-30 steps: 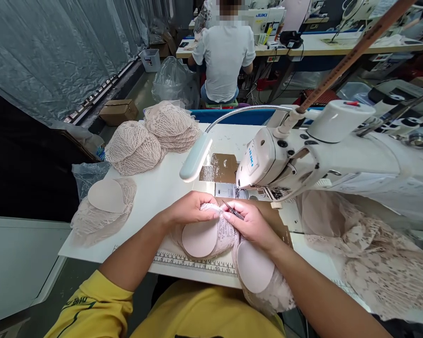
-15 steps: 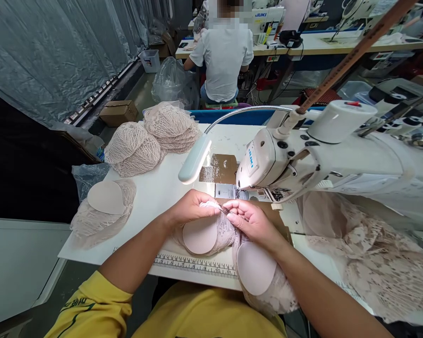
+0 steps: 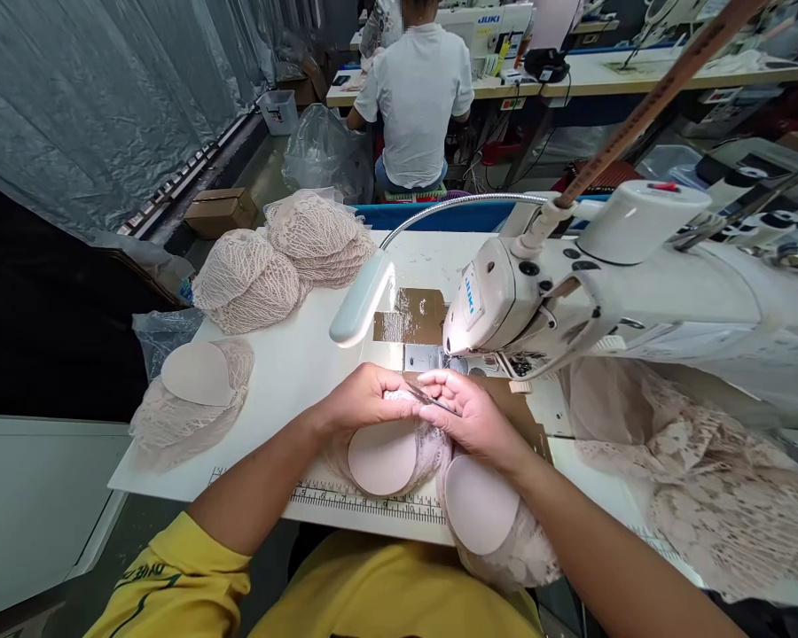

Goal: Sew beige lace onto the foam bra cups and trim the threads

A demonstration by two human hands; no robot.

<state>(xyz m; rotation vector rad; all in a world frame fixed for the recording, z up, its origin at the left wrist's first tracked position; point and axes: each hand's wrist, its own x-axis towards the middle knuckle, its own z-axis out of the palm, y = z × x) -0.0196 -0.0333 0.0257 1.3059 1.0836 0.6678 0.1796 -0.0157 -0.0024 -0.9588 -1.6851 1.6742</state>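
Note:
My left hand pinches the upper edge of a beige lace bra cup with a smooth pad on it, lying at the table's front. In my right hand is a slim metal tool that looks like thread snips, its tip pointing at my left fingers. Below my right wrist a second padded lace cup hangs over the table edge, seemingly joined to the first by lace. Both hands are just in front of the sewing machine's needle area. Any thread between the fingers is too small to see.
Stacked lace cups lie at the back left, and a lace piece with a pad is at the left edge. More lace fabric is heaped right. A lamp overhangs the table. A person sits ahead.
The metal tool now shows more fully in my right hand, its fingers looser around it. My left hand has shifted slightly, and the first cup has moved a little toward me.

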